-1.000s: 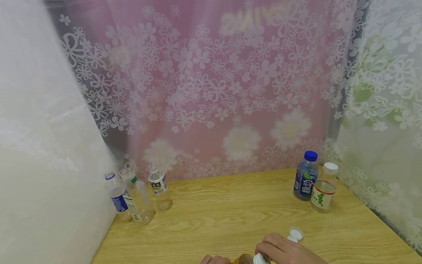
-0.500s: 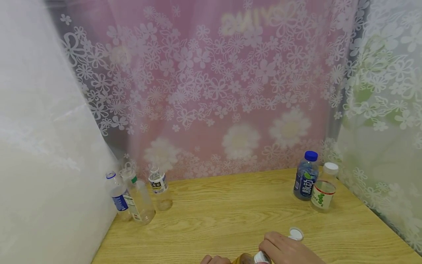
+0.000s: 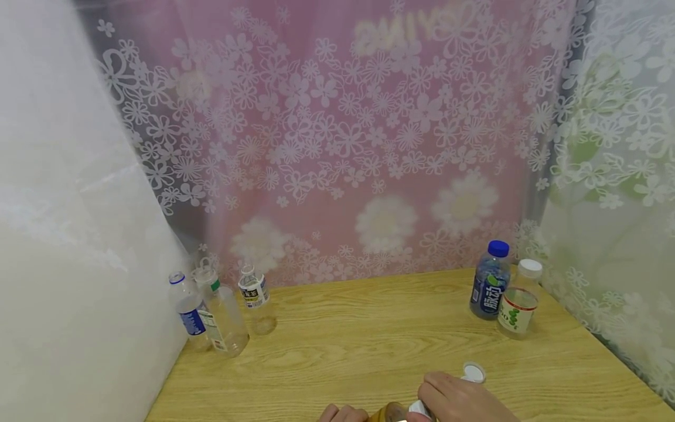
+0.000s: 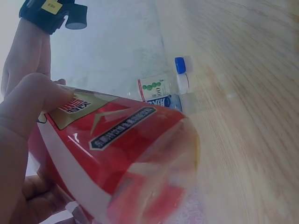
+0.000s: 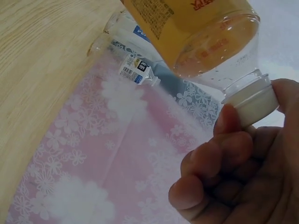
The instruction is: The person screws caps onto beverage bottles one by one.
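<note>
My left hand [image 3: 344, 414] grips a clear plastic bottle [image 4: 135, 140] by its body, which wears a red, white and orange-yellow label. At the bottle's mouth, the thumb and forefinger of my right hand [image 5: 247, 172] pinch a white screw cap [image 5: 254, 103]. The cap sits on the neck, and the remaining right fingers are curled below it. The bottle is tilted, its neck towards the right hand. In the head view, only its shoulder shows at the bottom edge. Just beyond the right hand lies a loose white flip-top cap [image 3: 473, 373], partly hidden by that hand.
On the wooden table [image 3: 358, 328], a blue-capped bottle [image 3: 489, 287] and a white-capped bottle [image 3: 518, 305] stand at the right. Three uncapped-looking bottles, one with a blue label [image 3: 192, 322], stand at the left. A flowered pink curtain [image 3: 337, 146] hangs behind.
My right hand has shifted slightly to the right and turned with the white cap, covering more of the loose flip-top cap. The left hand keeps its hold on the bottle.
</note>
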### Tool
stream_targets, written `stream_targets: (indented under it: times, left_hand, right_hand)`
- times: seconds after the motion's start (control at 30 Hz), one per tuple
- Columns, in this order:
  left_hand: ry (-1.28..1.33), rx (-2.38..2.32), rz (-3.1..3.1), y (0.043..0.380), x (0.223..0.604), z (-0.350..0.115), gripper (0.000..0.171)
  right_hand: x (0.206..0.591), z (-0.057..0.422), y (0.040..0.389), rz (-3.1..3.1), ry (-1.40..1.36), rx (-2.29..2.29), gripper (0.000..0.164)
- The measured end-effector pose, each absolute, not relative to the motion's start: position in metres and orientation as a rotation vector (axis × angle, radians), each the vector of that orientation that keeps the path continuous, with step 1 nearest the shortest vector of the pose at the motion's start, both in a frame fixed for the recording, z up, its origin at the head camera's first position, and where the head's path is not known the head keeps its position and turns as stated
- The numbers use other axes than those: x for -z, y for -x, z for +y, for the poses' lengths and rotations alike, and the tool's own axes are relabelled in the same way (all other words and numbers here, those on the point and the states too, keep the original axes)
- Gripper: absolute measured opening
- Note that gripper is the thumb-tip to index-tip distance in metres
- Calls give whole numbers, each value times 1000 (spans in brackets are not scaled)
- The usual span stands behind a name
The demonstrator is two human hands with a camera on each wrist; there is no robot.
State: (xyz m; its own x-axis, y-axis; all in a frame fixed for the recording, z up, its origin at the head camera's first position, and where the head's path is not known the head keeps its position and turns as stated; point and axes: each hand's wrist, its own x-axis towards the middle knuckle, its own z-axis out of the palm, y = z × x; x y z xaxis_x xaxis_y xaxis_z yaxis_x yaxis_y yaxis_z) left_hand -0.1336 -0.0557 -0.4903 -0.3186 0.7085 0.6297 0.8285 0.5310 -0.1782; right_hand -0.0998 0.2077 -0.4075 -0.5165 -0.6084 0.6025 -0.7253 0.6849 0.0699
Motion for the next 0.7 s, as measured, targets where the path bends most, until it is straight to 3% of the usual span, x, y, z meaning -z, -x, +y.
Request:
stream_targets:
  times: [0.3,0.47,0.6,0.7]
  left_hand:
    - [1076,328,-2215,127,485,-52,24]
    - [1110,397,-2230,128,487,-55,23]
    - [1073,510,-2228,128,489,-55,20]
    - [1051,535,-2185,130,492,-54,17]
  right_hand:
    - [406,207,101,-2734,-807,-381,35]
    - [405,213,103,-2540,-1031,-524,15]
    - [402,214,102,-2292,-1260,-701,40]
    - [399,213,100,-2195,-1353,-815,47]
